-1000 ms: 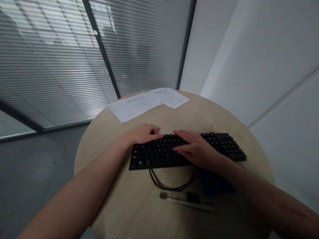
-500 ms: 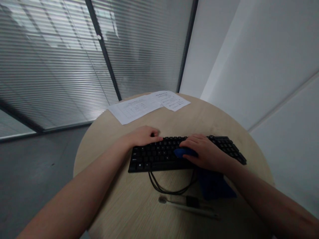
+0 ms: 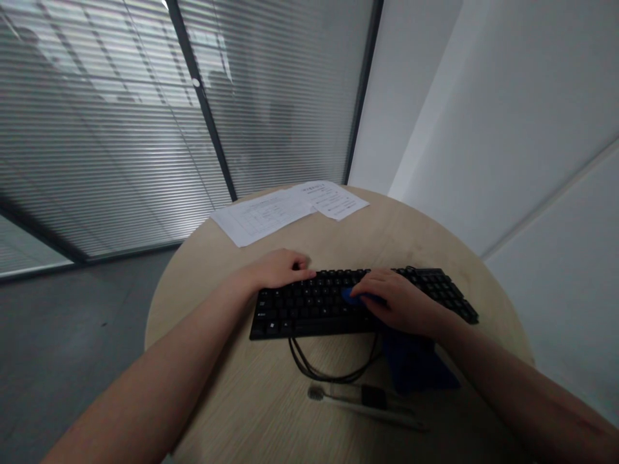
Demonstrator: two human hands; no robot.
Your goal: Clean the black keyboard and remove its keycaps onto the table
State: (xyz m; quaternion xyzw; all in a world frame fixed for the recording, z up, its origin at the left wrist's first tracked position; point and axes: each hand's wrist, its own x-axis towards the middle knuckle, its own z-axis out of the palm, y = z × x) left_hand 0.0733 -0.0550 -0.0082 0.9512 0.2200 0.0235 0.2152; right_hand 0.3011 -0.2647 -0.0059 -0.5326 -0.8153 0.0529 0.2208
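Observation:
A black keyboard (image 3: 309,308) lies across the round table, its space-bar side toward me. My left hand (image 3: 283,269) rests at its far left edge, thumb along the keys and the other fingers curled over the back, partly hidden. Pinched in my right hand (image 3: 394,296) is a blue cloth (image 3: 420,364); one bunched end presses on the middle keys, while the rest drapes off the near side onto the table. A coiled black cable (image 3: 314,372) sticks out from under the keyboard. Closer to me lies a brush (image 3: 362,408) with a pale handle and dark bristles.
Printed paper sheets (image 3: 271,216) lie at the far side of the wooden table (image 3: 387,225). A small dark block (image 3: 374,396) sits beside the brush. Beyond the table stand a glass partition with blinds (image 3: 120,148) and a white wall (image 3: 532,116).
My right hand has shifted slightly on the keys, and less of the bunched blue cloth shows at its fingertips. My left hand keeps its place on the keyboard. The view has tilted slightly.

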